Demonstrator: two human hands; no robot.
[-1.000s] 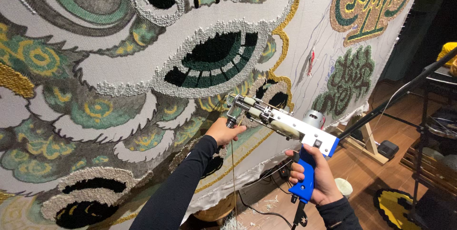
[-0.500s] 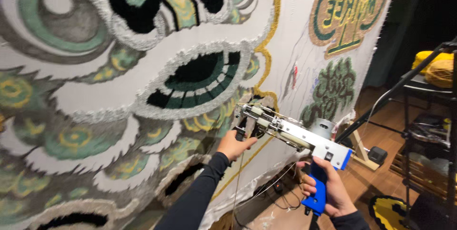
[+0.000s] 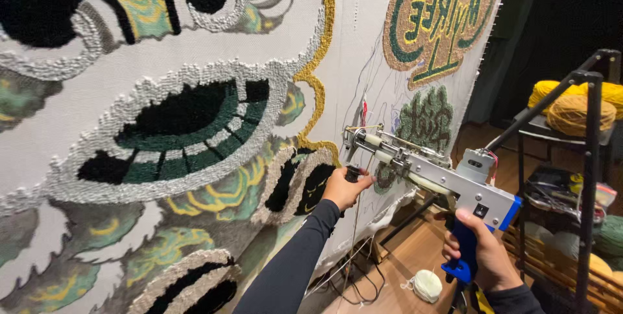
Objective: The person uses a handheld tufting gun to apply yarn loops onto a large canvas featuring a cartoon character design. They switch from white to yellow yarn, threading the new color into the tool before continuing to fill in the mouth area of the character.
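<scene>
Both hands aim a tufting gun [image 3: 428,177] at the hanging rug [image 3: 195,125], right hand [image 3: 483,255] closed on its blue handle, left hand [image 3: 344,187] clasping the front knob; next, likely, steady forward pressure.

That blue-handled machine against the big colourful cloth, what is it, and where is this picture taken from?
The picture comes from a camera worn on the person's head, looking down along their arms. There is no robot; two bare hands do the work. The right hand grips the blue handle of a tufting gun, a hand-held metal tool whose tip is at the cloth. The left hand holds its black front grip to steady it. The cloth is stretched upright and already covered with thick yarn patterns in green, black, white and yellow. A ball of pale yarn lies on the wooden floor below, and yellow yarn sits on a black rack on the right.
</scene>
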